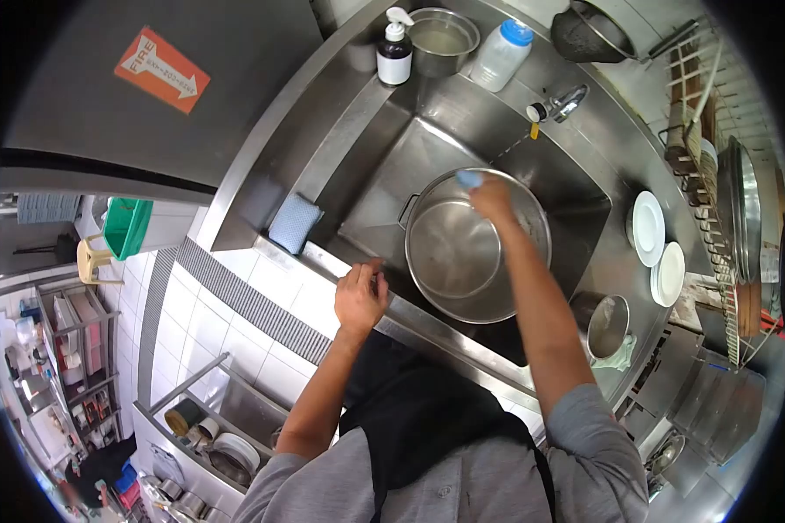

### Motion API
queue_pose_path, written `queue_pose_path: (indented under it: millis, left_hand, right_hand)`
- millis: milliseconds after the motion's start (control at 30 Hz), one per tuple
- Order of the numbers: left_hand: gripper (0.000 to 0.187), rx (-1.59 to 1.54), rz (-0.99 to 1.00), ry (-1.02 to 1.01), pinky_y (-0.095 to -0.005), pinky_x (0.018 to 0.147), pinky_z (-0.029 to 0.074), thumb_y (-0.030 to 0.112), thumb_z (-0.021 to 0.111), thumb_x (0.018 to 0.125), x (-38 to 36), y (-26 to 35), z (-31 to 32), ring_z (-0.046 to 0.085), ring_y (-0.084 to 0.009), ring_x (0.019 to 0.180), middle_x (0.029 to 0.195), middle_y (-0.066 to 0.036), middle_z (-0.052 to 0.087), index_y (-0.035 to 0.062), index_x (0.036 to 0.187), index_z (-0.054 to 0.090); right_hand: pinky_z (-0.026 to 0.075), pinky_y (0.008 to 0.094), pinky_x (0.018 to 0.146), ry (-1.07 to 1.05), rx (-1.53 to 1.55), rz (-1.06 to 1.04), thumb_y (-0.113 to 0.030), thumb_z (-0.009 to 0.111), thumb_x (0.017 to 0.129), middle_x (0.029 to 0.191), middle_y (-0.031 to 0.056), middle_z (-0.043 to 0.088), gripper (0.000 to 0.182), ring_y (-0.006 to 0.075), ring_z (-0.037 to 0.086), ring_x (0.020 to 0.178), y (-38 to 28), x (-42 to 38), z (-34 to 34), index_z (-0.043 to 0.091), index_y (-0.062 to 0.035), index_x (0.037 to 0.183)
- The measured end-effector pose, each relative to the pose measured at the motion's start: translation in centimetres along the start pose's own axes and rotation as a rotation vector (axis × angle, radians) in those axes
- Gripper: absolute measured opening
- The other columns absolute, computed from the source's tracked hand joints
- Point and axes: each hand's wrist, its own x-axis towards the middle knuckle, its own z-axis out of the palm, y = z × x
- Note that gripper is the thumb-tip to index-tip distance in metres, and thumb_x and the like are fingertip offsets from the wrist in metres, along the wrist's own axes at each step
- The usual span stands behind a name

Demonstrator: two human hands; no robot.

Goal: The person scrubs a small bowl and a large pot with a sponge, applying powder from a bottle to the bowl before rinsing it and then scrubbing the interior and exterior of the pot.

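My right hand (490, 199) grips a small blue sponge (469, 179) at the far inner wall of a large steel pot (453, 248). The pot stands in the sink (375, 205), its loop handle on the left. Over the front edge of the sink is my left hand (362, 296), fingers curled inward; whatever they may hold is hidden. A thin stream of water falls from the faucet (570, 103) behind the pot.
A blue cloth-covered pad (295, 224) lies on the sink's left ledge. Along the back stand a pump bottle (394, 57), a steel container (445, 39) and a blue-lidded jar (502, 57). White plates (648, 228) and a small pot (608, 327) sit on the right.
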Motion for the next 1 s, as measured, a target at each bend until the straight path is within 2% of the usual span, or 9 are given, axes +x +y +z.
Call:
queue_pose_path:
  millis: [100, 167, 233, 300, 367, 500, 633, 800, 1000]
  left_hand:
    - [0.025, 0.003, 0.022, 0.014, -0.0394, 0.066, 0.046, 0.012, 0.063, 0.079, 0.0, -0.3, 0.1, 0.06, -0.0269, 0.073, 0.083, -0.007, 0.059, 0.0116, 0.103, 0.061]
    - [0.026, 0.001, 0.004, -0.001, -0.0397, 0.066, 0.047, 0.012, 0.063, 0.079, 0.1, -0.3, 0.1, 0.06, -0.0279, 0.073, 0.083, -0.007, 0.059, 0.0118, 0.104, 0.061]
    - [0.026, 0.029, 0.03, -0.021, -0.0404, 0.066, 0.047, 0.013, 0.063, 0.079, 0.3, -0.2, -0.3, 0.06, -0.028, 0.073, 0.083, -0.008, 0.058, 0.0121, 0.105, 0.061]
    - [0.027, -0.005, 0.041, -0.049, -0.0407, 0.066, 0.046, 0.013, 0.063, 0.079, 0.1, -0.5, 0.1, 0.06, -0.0275, 0.072, 0.082, -0.007, 0.058, 0.0127, 0.106, 0.06]
    - [0.026, 0.032, 0.046, 0.015, -0.0404, 0.066, 0.046, 0.012, 0.063, 0.079, 0.2, -0.2, 0.4, 0.06, -0.027, 0.072, 0.082, -0.006, 0.058, 0.0136, 0.105, 0.061]
    - [0.023, 0.098, 0.015, -0.022, -0.0401, 0.066, 0.047, 0.012, 0.063, 0.075, 0.2, -0.2, 0.5, 0.06, -0.0261, 0.071, 0.079, -0.005, 0.058, 0.014, 0.099, 0.063]
    - [0.023, 0.108, 0.021, -0.059, -0.0408, 0.066, 0.047, 0.012, 0.063, 0.075, 0.4, 0.2, 0.3, 0.06, -0.0271, 0.071, 0.08, -0.005, 0.059, 0.0138, 0.098, 0.063]
    - [0.032, 0.089, 0.013, -0.074, -0.0406, 0.067, 0.046, 0.012, 0.063, 0.075, 0.4, 0.2, 0.3, 0.061, -0.026, 0.076, 0.082, -0.004, 0.06, 0.0134, 0.107, 0.059]
    - [0.041, 0.102, -0.062, -0.081, -0.0396, 0.068, 0.045, 0.011, 0.063, 0.077, 0.6, 0.5, 0.6, 0.062, -0.024, 0.075, 0.081, -0.002, 0.06, 0.0131, 0.117, 0.053]
  right_hand:
    - [0.05, 0.0429, 0.085, -0.158, 0.112, 0.104, -0.014, 0.058, 0.074, 0.103, 0.0236, 0.064, 0.031, 0.0374, 0.062, 0.097, -5.3, -5.5, 3.0, 0.064, -0.0014, 0.103]
    - [0.05, 0.0426, 0.086, -0.233, 0.062, -0.049, -0.011, 0.061, 0.072, 0.102, 0.0233, 0.064, 0.032, 0.0368, 0.062, 0.098, -4.2, -10.0, 5.6, 0.064, -0.0025, 0.102]
    - [0.049, 0.0434, 0.085, -0.109, 0.018, -0.224, -0.011, 0.062, 0.075, 0.101, 0.0197, 0.066, 0.026, 0.0367, 0.062, 0.097, -0.8, -16.5, 6.5, 0.065, -0.0059, 0.1]
    - [0.05, 0.0429, 0.084, -0.355, -0.055, -0.084, -0.009, 0.061, 0.073, 0.097, 0.0181, 0.066, 0.024, 0.0364, 0.063, 0.095, 2.0, -20.1, 2.8, 0.065, -0.0063, 0.096]
    - [0.052, 0.0435, 0.082, -0.342, -0.252, -0.006, -0.008, 0.059, 0.075, 0.094, 0.0175, 0.067, 0.022, 0.0365, 0.064, 0.091, 10.0, -20.9, 2.5, 0.066, -0.0073, 0.096]
    - [0.053, 0.047, 0.075, -0.071, -0.497, 0.106, -0.007, 0.053, 0.08, 0.088, 0.0171, 0.066, 0.026, 0.0379, 0.064, 0.083, 19.0, -13.5, -0.8, 0.066, -0.0113, 0.101]
    - [0.051, 0.0425, 0.085, 0.175, -0.177, -0.083, -0.007, 0.058, 0.079, 0.114, 0.0197, 0.058, 0.038, 0.036, 0.06, 0.101, 16.3, -6.8, -5.9, 0.059, -0.0101, 0.117]
    - [0.047, 0.042, 0.091, 0.227, 0.036, -0.157, -0.011, 0.073, 0.067, 0.115, 0.0167, 0.058, 0.06, 0.0367, 0.056, 0.105, 11.3, -14.0, -15.7, 0.054, -0.0118, 0.124]
    - [0.046, 0.0425, 0.092, -0.022, -0.039, 0.299, -0.008, 0.073, 0.068, 0.113, 0.0202, 0.058, 0.059, 0.0378, 0.057, 0.107, 15.7, -26.1, -21.1, 0.054, -0.0114, 0.124]
